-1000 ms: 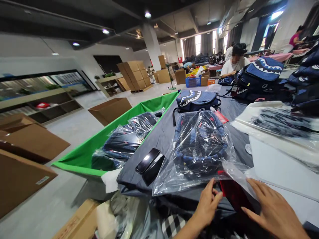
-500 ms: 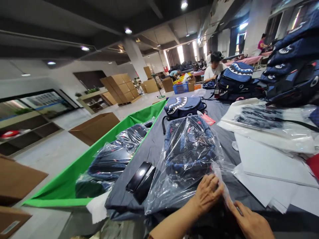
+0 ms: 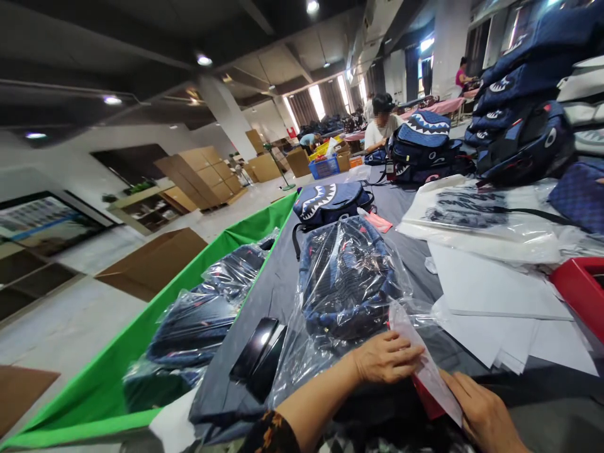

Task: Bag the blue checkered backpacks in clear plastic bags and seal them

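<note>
A blue backpack in a clear plastic bag lies on the grey table in front of me. My left hand rests on the bag's near end, fingers curled and pressing the plastic down. My right hand sits at the bottom right, holding the loose open flap of the bag over something red. Its fingertips are partly covered by the plastic.
Two black phones lie left of the bag. A green bin beside the table holds bagged backpacks. An unbagged shark-print backpack, white sheets, a red box and stacked backpacks lie beyond. A person works farther back.
The view swung right and down. My left hand moved onto the bag's near end and my right hand slid under and gripped the loose plastic flap, which now stands folded up.
</note>
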Demonstrator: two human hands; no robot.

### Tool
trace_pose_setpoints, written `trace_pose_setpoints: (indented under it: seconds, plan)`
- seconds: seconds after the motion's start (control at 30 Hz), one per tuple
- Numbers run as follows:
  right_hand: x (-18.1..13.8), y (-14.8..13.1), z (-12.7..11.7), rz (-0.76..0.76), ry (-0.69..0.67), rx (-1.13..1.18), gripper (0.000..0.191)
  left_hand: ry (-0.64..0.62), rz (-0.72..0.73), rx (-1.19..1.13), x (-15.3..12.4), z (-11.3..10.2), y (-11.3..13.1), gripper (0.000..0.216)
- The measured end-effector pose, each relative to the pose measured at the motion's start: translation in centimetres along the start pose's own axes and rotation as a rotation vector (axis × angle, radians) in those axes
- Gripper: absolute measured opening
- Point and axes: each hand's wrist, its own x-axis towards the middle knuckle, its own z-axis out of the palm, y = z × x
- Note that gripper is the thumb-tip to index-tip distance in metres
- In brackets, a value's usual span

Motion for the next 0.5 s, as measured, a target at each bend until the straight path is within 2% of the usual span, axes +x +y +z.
trace_pose_setpoints:
  seconds: [0.07, 0.17, 0.27, 0.37, 0.43, 0.5]
  plan:
    - [-0.9, -1.0, 0.3, -0.008, -0.017, 0.067, 0.043, -0.007, 0.028, 0.061, 0.7, -0.3, 0.1, 0.016]
    - [-2.2, -1.9, 0.2, -0.083, 0.048, 0.035, 0.037, -0.094, 0.013, 0.079, 2.4, -1.3, 0.2, 0.017]
    - [-2.4, -0.1, -1.5, -0.152, 0.033, -0.006, 0.037, -0.177, -0.014, 0.048, 3.9, -2.7, 0.1, 0.019]
    - [-0.4, 3.7, -4.2, -0.148, -0.043, 0.025, 0.041, -0.195, -0.039, 0.008, 4.4, -3.1, 0.1, 0.019]
    - [2.3, 5.7, -5.0, -0.103, 0.030, -0.038, 0.035, -0.179, -0.061, -0.002, 4.3, -2.7, 0.2, 0.019]
    - [5.7, 6.3, -4.2, -0.091, 0.125, -0.123, 0.034, -0.144, -0.104, 0.003, 4.2, -2.2, 0.5, 0.022]
